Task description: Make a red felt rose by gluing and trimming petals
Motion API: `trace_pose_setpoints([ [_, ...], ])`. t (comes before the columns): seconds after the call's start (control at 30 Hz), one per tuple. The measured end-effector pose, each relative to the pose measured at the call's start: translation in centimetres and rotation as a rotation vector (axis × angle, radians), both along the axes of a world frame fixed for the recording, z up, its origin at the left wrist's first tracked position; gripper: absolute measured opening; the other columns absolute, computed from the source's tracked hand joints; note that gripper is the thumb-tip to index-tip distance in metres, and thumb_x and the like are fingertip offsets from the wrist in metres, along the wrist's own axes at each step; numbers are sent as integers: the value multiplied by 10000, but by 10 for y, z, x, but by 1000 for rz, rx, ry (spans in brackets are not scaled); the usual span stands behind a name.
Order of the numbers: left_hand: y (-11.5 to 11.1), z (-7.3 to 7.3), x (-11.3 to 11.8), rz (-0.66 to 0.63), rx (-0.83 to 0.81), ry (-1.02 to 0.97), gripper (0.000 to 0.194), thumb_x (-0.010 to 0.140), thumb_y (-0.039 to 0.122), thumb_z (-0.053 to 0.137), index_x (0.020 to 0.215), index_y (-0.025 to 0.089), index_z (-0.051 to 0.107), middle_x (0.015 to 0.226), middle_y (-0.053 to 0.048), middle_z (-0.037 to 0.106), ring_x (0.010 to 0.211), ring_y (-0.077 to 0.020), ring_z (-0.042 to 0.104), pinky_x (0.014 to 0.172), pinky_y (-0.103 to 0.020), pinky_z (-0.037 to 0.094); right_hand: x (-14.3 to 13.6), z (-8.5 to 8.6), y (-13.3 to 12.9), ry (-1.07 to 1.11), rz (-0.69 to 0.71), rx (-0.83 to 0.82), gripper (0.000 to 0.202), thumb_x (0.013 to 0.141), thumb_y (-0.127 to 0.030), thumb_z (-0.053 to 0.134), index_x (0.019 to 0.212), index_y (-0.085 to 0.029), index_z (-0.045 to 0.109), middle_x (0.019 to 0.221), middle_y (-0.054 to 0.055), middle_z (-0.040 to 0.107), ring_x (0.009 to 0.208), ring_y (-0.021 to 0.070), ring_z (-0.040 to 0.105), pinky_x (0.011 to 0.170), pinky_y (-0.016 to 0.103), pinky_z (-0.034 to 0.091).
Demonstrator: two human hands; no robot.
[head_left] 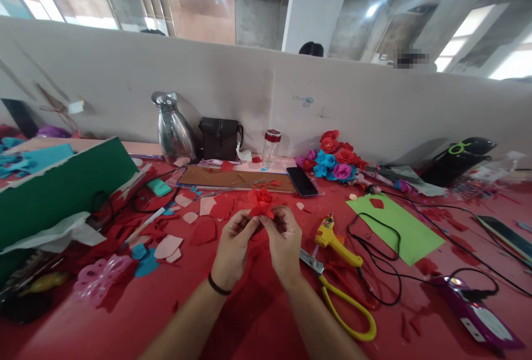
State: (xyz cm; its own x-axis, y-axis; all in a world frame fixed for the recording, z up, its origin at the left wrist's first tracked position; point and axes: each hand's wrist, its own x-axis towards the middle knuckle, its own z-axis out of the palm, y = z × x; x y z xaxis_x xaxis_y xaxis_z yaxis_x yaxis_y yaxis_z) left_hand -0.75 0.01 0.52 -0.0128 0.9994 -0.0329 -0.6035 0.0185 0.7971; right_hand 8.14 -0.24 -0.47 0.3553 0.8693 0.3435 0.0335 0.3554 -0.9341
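Observation:
Near the middle of the view, a red paper flower (pixel 261 200) is held above the red table (pixel 257 315). My left hand (pixel 233 246), with a black band at the wrist, pinches its lower left petals. Its lower right side is pinched by my right hand (pixel 285 241). The fingertips of both hands nearly meet below the bloom. Just right of my right hand lie a yellow glue gun (pixel 337 242) and pliers with yellow handles (pixel 353 315). Loose red petals (pixel 203 231) and pale pink petals (pixel 167 246) lie to the left.
Behind stand a metal jug (pixel 172 130), a black bag (pixel 220 138), a glass jar (pixel 271 149) and a paper bouquet (pixel 336 160). A phone (pixel 301 181) lies before them. Green paper (pixel 394 227), black cables and a purple power strip (pixel 477 313) are at right; a green board (pixel 70 188) is left.

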Motion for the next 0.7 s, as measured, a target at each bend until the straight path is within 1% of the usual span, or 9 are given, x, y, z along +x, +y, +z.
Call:
trace_pose_setpoints([
  [0.13,0,-3,0,13,1,10,231,563,229,800,755,192,677,759,24,684,736,-104,609,754,-224,484,0,-2,0,5,3,21,125,772,-277,645,813,-187,568,790,6,571,725,149,553,686,271,461],
  [0.27,1,-3,-1,9,-2,-12,233,550,223,809,743,188,682,738,26,682,710,-97,605,725,-208,483,1,-3,1,-36,-5,61,84,779,-249,630,798,-187,576,797,6,562,734,146,549,688,266,461],
  [0.4,0,2,-2,-7,5,-27,232,544,253,819,711,187,673,706,28,677,684,-102,607,727,-229,497,3,-2,1,-66,6,40,114,774,-277,645,790,-185,579,787,3,569,726,146,556,677,264,464],
  [0.5,0,4,-2,-27,7,-37,244,533,250,826,718,189,679,706,28,683,693,-106,614,738,-233,502,3,0,1,-35,10,26,140,774,-300,649,799,-185,575,778,3,581,728,150,563,675,269,468],
  [0.63,0,2,-2,-48,23,-27,216,552,231,815,722,186,689,721,20,688,697,-110,616,738,-231,502,2,3,-1,37,25,38,168,765,-298,658,833,-191,547,769,-3,584,712,150,571,655,274,478],
  [0.7,1,1,-2,-73,27,-33,200,565,231,810,721,184,693,728,13,691,693,-112,615,723,-230,502,1,4,-2,22,10,58,183,759,-291,662,845,-193,533,780,-2,581,713,149,569,654,275,481],
])
